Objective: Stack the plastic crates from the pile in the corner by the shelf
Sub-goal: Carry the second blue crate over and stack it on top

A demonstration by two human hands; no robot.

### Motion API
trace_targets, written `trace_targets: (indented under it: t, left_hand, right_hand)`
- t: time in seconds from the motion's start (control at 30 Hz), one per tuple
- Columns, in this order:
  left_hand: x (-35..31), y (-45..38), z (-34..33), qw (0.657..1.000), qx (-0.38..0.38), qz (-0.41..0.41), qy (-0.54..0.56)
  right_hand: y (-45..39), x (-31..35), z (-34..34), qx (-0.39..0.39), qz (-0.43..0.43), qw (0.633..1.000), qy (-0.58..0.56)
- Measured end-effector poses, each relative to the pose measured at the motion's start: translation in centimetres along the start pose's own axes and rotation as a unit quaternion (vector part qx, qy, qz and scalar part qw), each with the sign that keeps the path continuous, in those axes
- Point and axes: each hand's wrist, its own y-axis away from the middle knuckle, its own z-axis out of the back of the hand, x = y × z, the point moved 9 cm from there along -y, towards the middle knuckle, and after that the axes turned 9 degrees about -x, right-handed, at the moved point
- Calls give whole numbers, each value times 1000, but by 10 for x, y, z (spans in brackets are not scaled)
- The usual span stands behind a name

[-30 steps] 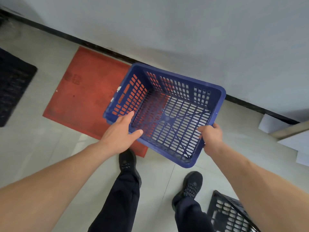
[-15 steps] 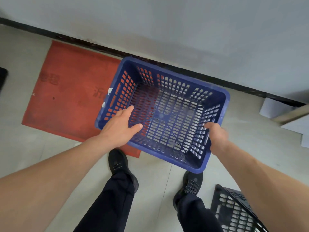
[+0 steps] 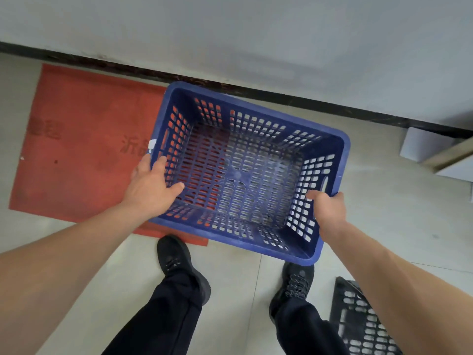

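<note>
Looking straight down here, the biggest things in shot are the pale grey wall (image 3: 256, 34) across the top and the light tiled floor (image 3: 384, 226) below it, split by a dark skirting strip (image 3: 332, 106) running at a slant.

Next up is a red mat (image 3: 84, 149) lying flat on the floor on the left, up near the skirting, with some faded characters printed on it that I can't really read.

Then the blue crate (image 3: 245, 172), which is the one that matters. It's open side up, slotted all over the walls and bottom, and it's held up over the floor with its left end above the mat's right edge. You can see the red through the holes on that side.

Dark trousers and two black shoes (image 3: 179, 265) are planted on the tiles right under the near edge.

A black slotted crate (image 3: 363, 321) pokes in at the bottom right corner, just beside the right foot.

Some white box-ish stuff (image 3: 427, 147) sits against the wall on the far right, partly cut off.

Hands: left hand (image 3: 151, 185) grips the crate's left rim at the near corner, thumb inside, fingers over the outside. Right hand (image 3: 330, 211) is wrapped on the right rim, thumb pressed on the inner wall.
</note>
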Motion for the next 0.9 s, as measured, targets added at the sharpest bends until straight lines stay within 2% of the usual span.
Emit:
trace_targets:
  t: [0.13,0.23,0.4,0.5,0.63,0.77,0.9]
  left_hand:
    - [24,-21,-15,995,36,90,32]
    - [31,-32,-22,987,44,128,83]
    - [41,-43,-23,959,11,212,187]
    - [42,-39,-4,930,-52,262,253]
    - [50,-26,20,925,-103,263,255]
    - [79,-18,2,900,6,316,301]
    - [73,-28,-6,918,38,263,295]
  right_hand:
    - [-11,-3,-4,-27,18,999,20]
    - [-17,-5,-6,-39,30,999,22]
    - [-26,-9,-8,-22,18,1000,7]
    - [-28,-9,-1,-40,-4,999,-35]
    - [-19,-7,-9,-42,-10,996,-76]
    - [-2,-12,-37,2,2,998,-55]
    - [1,-10,-47,5,32,999,-26]
